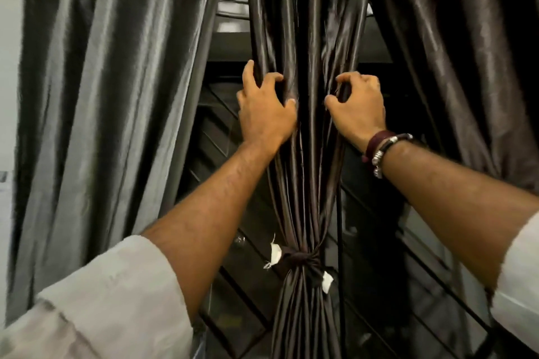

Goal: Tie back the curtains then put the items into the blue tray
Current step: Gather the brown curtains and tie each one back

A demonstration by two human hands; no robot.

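Hands grip the middle curtain (pixel 306 38) above its knotted tie (pixel 300 259): left hand (pixel 267 109) and right hand (pixel 358 105) each close fingers on folds.

A dark, glossy middle curtain (pixel 303 38) hangs at frame centre, gathered into a narrow bundle and knotted low down by a dark tie (pixel 302 259). Untied curtains hang at left (pixel 110 96) and upper right (pixel 466 52).
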